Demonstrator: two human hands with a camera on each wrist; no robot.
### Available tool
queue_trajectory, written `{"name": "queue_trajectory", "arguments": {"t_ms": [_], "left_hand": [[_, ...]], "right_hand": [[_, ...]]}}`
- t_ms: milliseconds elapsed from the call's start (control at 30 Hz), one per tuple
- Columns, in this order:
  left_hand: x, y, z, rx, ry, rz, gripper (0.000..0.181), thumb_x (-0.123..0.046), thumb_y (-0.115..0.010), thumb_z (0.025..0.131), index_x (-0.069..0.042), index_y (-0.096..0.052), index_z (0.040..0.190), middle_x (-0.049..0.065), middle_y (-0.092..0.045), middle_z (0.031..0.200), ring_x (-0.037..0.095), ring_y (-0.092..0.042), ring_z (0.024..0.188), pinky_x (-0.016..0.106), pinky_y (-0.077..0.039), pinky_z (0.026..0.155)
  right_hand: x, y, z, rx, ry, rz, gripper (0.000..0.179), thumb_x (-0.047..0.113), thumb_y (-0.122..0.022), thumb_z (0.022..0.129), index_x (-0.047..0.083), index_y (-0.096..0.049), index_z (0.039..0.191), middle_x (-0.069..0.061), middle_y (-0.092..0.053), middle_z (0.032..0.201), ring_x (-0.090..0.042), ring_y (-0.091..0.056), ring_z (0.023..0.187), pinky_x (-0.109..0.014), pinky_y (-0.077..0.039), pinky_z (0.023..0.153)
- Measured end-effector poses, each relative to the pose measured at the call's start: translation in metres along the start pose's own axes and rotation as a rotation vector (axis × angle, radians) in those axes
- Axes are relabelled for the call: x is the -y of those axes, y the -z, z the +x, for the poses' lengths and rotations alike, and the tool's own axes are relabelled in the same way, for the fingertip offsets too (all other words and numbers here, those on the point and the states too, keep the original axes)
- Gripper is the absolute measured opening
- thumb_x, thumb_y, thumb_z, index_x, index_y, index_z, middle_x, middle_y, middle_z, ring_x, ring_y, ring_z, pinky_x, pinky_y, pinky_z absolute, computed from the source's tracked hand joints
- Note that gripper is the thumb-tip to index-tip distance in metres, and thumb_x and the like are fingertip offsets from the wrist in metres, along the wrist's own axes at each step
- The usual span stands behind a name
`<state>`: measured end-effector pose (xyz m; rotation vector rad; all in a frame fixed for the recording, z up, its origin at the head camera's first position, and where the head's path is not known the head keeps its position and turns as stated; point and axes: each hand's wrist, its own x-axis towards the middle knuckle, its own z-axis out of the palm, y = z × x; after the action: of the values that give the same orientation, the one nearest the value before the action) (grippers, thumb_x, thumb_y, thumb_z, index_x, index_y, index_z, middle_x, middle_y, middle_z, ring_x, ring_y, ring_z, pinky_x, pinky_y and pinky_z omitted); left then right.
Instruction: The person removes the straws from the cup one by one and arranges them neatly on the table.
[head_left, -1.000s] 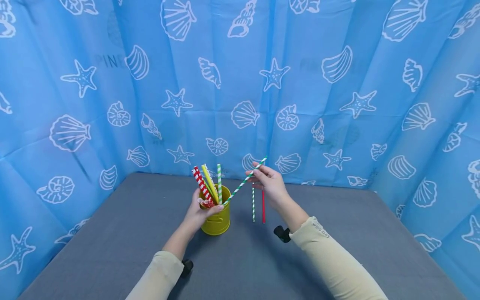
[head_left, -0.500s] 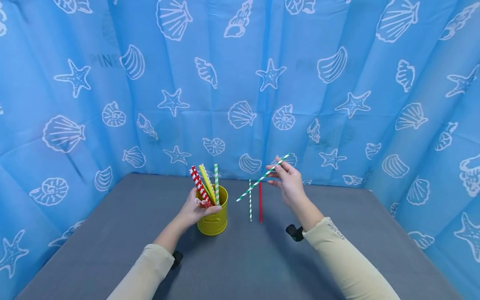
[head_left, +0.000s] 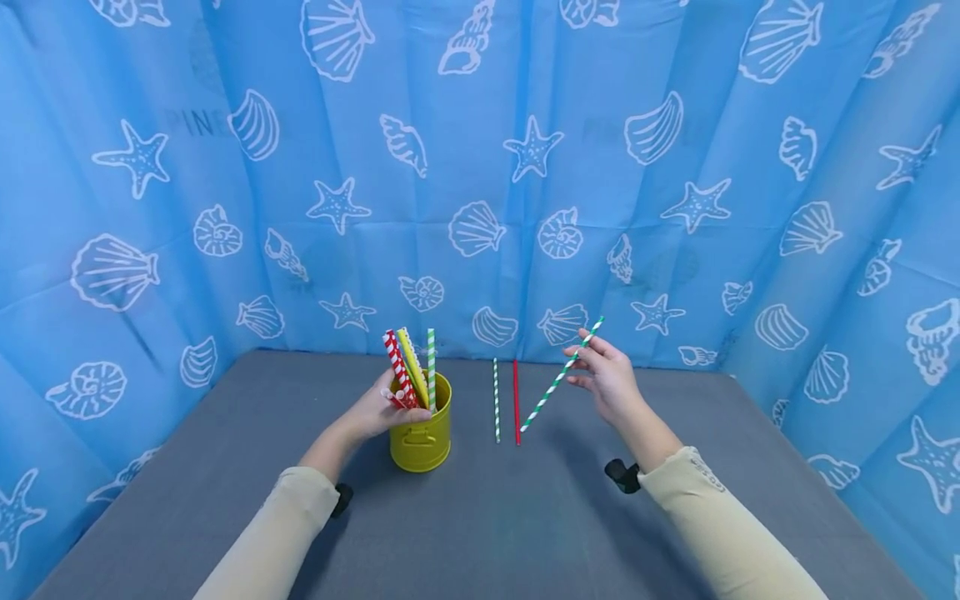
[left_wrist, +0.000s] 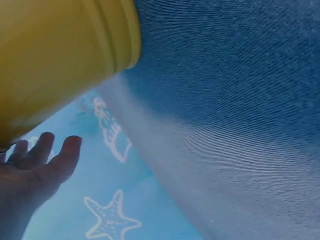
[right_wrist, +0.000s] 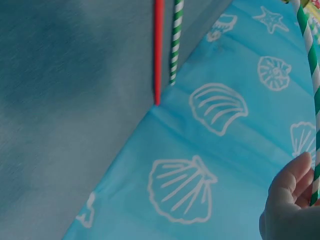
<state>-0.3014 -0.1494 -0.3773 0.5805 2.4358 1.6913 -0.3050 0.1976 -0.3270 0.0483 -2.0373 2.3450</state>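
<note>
In the head view, a yellow bucket (head_left: 420,446) stands upright on the table, with red-and-white, yellow and green-striped paper straws (head_left: 400,371) leaning in it. My left hand (head_left: 375,410) grips the bucket at its rim, thumb across the front; in the left wrist view some fingers (left_wrist: 65,157) show beside the bucket's wall (left_wrist: 55,55). Held up at the right, a green-and-white striped straw (head_left: 562,375) is pinched near its upper end by my right hand (head_left: 611,379). Its lower end points down left, close to a red straw (head_left: 516,404) on the table.
Left of the red straw lies another green-and-white straw (head_left: 497,400), parallel to it. A grey cloth covers the table (head_left: 480,525). Blue curtains (head_left: 420,225) with white shell prints hang behind and at both sides.
My right hand has carried the striped straw rightward away from the bucket, past the two lying straws, and tilted it steeper. My left hand has stayed at the bucket.
</note>
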Motion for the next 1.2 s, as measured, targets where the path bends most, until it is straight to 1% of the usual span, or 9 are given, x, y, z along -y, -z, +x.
{"name": "queue_trajectory", "arguments": {"t_ms": [133, 300, 433, 567, 633, 733, 933, 1067, 1200], "left_hand": [[0.006, 0.001, -0.001, 0.002, 0.003, 0.004, 0.078, -0.028, -0.074, 0.086, -0.005, -0.026, 0.143, 0.019, -0.047, 0.131, 0.031, -0.049, 0.116, 0.050, -0.039, 0.103], [0.010, 0.001, 0.001, 0.006, -0.007, -0.007, 0.075, -0.026, -0.073, 0.088, -0.006, -0.026, 0.143, 0.018, -0.048, 0.131, 0.031, -0.050, 0.115, 0.050, -0.040, 0.102], [0.012, 0.003, 0.000, 0.011, 0.011, -0.006, 0.078, -0.026, -0.073, 0.087, -0.007, -0.024, 0.145, 0.019, -0.046, 0.133, 0.032, -0.048, 0.117, 0.052, -0.039, 0.103], [0.014, 0.003, -0.001, 0.022, 0.004, 0.002, 0.082, -0.028, -0.074, 0.087, -0.008, -0.021, 0.146, 0.020, -0.045, 0.133, 0.033, -0.047, 0.117, 0.052, -0.039, 0.102], [0.015, 0.003, 0.000, 0.022, -0.008, 0.002, 0.081, -0.027, -0.074, 0.087, -0.008, -0.021, 0.146, 0.019, -0.045, 0.133, 0.033, -0.047, 0.117, 0.052, -0.040, 0.102], [0.016, 0.002, 0.000, 0.024, -0.028, 0.012, 0.078, -0.022, -0.072, 0.088, -0.007, -0.022, 0.146, 0.020, -0.045, 0.132, 0.033, -0.048, 0.115, 0.052, -0.041, 0.101], [0.015, 0.000, -0.002, -0.020, 0.024, 0.039, 0.080, -0.023, -0.073, 0.088, -0.008, -0.020, 0.145, 0.019, -0.044, 0.133, 0.032, -0.048, 0.116, 0.052, -0.040, 0.101], [0.013, 0.000, -0.003, -0.025, 0.037, 0.041, 0.082, -0.025, -0.073, 0.088, -0.007, -0.018, 0.146, 0.020, -0.042, 0.135, 0.032, -0.046, 0.118, 0.052, -0.040, 0.102], [0.012, 0.000, -0.005, -0.021, 0.047, 0.039, 0.081, -0.025, -0.073, 0.088, -0.008, -0.018, 0.146, 0.019, -0.043, 0.134, 0.032, -0.047, 0.117, 0.052, -0.039, 0.102]], "right_hand": [[-0.003, 0.011, 0.000, 0.005, 0.000, -0.044, 0.059, 0.009, -0.046, 0.102, 0.005, -0.019, 0.154, 0.011, -0.065, 0.084, -0.007, -0.057, 0.079, -0.024, -0.052, 0.072], [-0.010, 0.022, 0.004, -0.026, 0.018, -0.050, 0.071, 0.005, -0.050, 0.101, 0.012, -0.007, 0.157, 0.010, -0.067, 0.080, -0.007, -0.059, 0.070, -0.022, -0.051, 0.068], [-0.016, 0.028, 0.007, -0.079, 0.040, -0.071, 0.067, 0.002, -0.051, 0.099, 0.013, -0.018, 0.156, 0.008, -0.066, 0.077, -0.007, -0.059, 0.065, -0.021, -0.052, 0.061], [-0.021, 0.034, 0.009, -0.112, 0.051, -0.176, 0.052, 0.007, -0.053, 0.100, 0.004, -0.036, 0.149, 0.008, -0.062, 0.081, -0.006, -0.059, 0.070, -0.022, -0.053, 0.064], [-0.023, 0.036, 0.010, -0.109, 0.050, -0.234, 0.048, 0.010, -0.055, 0.099, 0.001, -0.041, 0.145, 0.007, -0.059, 0.087, -0.005, -0.059, 0.074, -0.022, -0.053, 0.066], [-0.025, 0.039, 0.012, -0.075, 0.038, -0.332, 0.052, 0.012, -0.057, 0.099, 0.002, -0.040, 0.146, 0.003, -0.053, 0.096, -0.003, -0.056, 0.080, -0.022, -0.052, 0.071], [-0.030, 0.044, 0.020, 0.046, 0.065, -0.514, 0.063, 0.013, -0.060, 0.097, 0.004, -0.031, 0.151, -0.008, -0.049, 0.111, -0.004, -0.053, 0.089, -0.029, -0.051, 0.079], [-0.038, 0.047, 0.028, 0.111, 0.088, -0.603, 0.063, 0.014, -0.061, 0.097, 0.003, -0.031, 0.151, -0.019, -0.050, 0.119, -0.017, -0.056, 0.098, -0.038, -0.051, 0.083], [-0.045, 0.045, 0.037, 0.171, 0.112, -0.622, 0.060, 0.009, -0.061, 0.096, -0.002, -0.033, 0.148, -0.026, -0.051, 0.123, -0.033, -0.054, 0.108, -0.051, -0.047, 0.091]]}}
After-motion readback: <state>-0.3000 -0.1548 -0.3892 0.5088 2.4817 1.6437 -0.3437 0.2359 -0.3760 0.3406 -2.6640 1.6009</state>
